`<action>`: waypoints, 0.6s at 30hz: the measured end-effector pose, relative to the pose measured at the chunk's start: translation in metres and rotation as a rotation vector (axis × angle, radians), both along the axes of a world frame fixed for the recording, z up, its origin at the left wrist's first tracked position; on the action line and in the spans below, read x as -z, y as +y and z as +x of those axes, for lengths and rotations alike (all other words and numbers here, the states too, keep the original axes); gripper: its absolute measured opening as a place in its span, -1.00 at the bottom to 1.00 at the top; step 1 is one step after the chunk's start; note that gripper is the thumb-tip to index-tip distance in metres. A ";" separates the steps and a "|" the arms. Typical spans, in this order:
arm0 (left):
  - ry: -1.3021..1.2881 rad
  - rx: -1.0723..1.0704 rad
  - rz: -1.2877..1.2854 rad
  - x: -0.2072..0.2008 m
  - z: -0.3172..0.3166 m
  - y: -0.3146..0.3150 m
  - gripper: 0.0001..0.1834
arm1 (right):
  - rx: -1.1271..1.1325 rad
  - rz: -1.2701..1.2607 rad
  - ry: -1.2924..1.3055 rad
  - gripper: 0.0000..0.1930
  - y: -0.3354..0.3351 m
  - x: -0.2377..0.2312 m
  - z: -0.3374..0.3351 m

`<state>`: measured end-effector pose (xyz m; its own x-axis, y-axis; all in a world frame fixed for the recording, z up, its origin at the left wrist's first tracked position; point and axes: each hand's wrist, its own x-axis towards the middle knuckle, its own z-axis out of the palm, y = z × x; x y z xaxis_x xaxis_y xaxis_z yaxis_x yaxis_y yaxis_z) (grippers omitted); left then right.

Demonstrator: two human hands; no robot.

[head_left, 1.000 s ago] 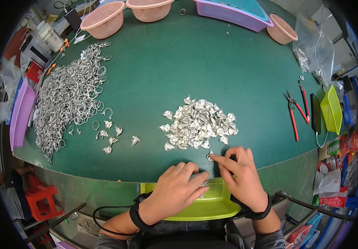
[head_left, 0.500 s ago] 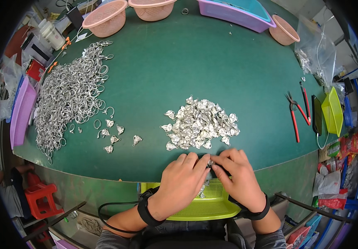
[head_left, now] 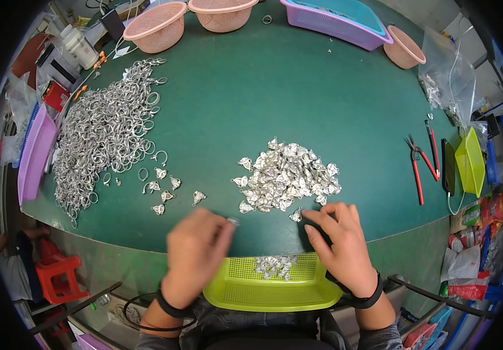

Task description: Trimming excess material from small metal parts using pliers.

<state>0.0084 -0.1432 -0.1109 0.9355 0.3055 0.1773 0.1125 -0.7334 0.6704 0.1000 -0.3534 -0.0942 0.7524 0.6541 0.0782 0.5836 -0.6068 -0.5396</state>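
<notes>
Lone charm (head_left: 296, 215) at the right hand's (head_left: 343, 239) fingertips

The silver charm lies on the green table (head_left: 234, 81) at 10 o'clock from the right hand, just beside its index fingertip or perhaps touching it. Its loop points to about 1 o'clock, so its long axis seems to run from 1 to 7. The right hand is the nearer; its thumb and index stand apart, pinching nothing. The left hand (head_left: 196, 242) is well off, between 8 and 9 o'clock from the charm, and blurred. A silver piece (head_left: 233, 221) shows at its fingertips; whether they grip it, I cannot tell.

From the charm, the heap (head_left: 291, 175) of similar ones is at 12 o'clock and the lime tray (head_left: 275, 297) near 6. The ring pile (head_left: 111, 122) is at 11 from the left hand.

No brand or label is legible; the packets (head_left: 499, 207) at the view's right, past 3 o'clock, are too small to read.
</notes>
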 end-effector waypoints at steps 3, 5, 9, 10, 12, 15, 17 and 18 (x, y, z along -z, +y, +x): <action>0.064 -0.248 0.072 -0.001 -0.013 0.038 -0.88 | 0.004 0.029 -0.007 -0.71 0.010 0.003 0.000; 0.175 -0.349 0.115 0.002 -0.018 0.049 -0.87 | -0.011 0.019 -0.028 -0.71 0.013 0.007 0.000; 0.161 -0.380 0.228 -0.006 -0.027 0.044 -0.83 | -0.013 0.066 -0.006 -0.77 0.015 0.010 0.001; 0.095 -0.249 0.213 -0.008 -0.027 0.036 -0.81 | 0.001 0.095 0.029 -0.79 0.015 0.010 0.001; -0.013 -0.018 0.185 -0.005 -0.023 0.016 -0.76 | 0.001 0.100 0.062 -0.79 0.012 0.012 0.000; -0.050 0.144 0.124 0.001 -0.016 -0.014 -0.73 | -0.034 0.127 0.082 -0.78 0.010 0.010 -0.004; -0.046 0.212 0.066 0.005 -0.012 -0.027 -0.70 | -0.066 0.141 0.069 -0.77 0.005 0.006 -0.007; -0.057 0.250 0.065 0.007 -0.011 -0.031 -0.69 | -0.041 0.149 0.090 -0.81 0.001 0.002 -0.009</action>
